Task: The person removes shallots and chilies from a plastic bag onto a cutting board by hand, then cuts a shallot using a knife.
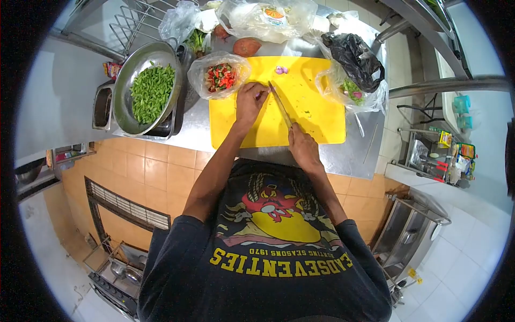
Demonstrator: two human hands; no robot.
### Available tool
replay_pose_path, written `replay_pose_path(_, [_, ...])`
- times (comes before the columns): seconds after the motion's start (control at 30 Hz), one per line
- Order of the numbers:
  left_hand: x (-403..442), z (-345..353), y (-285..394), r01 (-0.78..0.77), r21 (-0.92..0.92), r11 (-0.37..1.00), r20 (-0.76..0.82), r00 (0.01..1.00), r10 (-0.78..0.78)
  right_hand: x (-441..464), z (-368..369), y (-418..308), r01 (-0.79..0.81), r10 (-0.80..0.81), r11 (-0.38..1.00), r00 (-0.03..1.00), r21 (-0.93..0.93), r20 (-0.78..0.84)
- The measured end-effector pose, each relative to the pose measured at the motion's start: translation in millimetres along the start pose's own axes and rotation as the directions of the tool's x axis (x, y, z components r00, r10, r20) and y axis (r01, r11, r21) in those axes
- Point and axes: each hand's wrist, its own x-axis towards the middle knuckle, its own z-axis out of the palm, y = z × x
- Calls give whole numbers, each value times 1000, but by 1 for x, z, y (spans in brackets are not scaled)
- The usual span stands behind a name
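Observation:
On the yellow cutting board, my right hand is closed round the handle of a knife, its blade slanting up and left. The blade's tip is beside my left hand, whose fingers are pinched together over something small and pale that I cannot make out. Small purple shallot pieces lie just beyond the knife tip. Left of the board's top corner, a clear plastic bag holds chopped red and green chillies.
At the left stands a large metal pan of cut green vegetables. Behind the board are a brown tuber and plastic bags. A black bag lies at the right, above a clear bag with green scraps. A metal rack bar crosses the upper right.

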Motion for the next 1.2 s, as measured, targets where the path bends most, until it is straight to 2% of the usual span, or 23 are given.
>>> replay_pose_path(0.2, [0, 0, 0, 3, 1, 1000, -3, 1000, -3, -4, -8, -3, -30, 27, 999, 998, 41, 63])
replay_pose_path(0.5, [-2, 2, -2, 9, -4, 1000, -12, 1000, -9, 2, -9, -10, -46, 48, 999, 996, -25, 72])
replay_pose_path(0.7, [-2, 1, 0, 15, -14, 1000, -25, 1000, -15, 26, 4, -17, 15, -15, 998, 1000, -66, 9])
replay_pose_path(0.9, [0, 2, -2, -19, -16, 1000, -27, 999, 18, 4, 2, -2, -62, 67, 996, 994, -59, 91])
replay_pose_path(0.97, [-2, 3, -3, -24, -15, 1000, -33, 999, 23, -7, 6, 11, -50, 46, 996, 998, 75, 46])
replay_pose_path(1.07, [-1, 3, -3, -26, -27, 999, -27, 999, 26, 1, 24, 24, 11, -7, 984, 1000, 178, -22])
replay_pose_path(1.13, [-2, 1, -2, 23, -24, 999, 13, 1000, -23, 2, 18, 18, 27, -20, 990, 999, 142, -50])
replay_pose_path(1.2, [0, 0, -3, -4, -42, 999, -1, 1000, 4, 3, 13, 11, 47, -39, 993, 996, 104, -77])
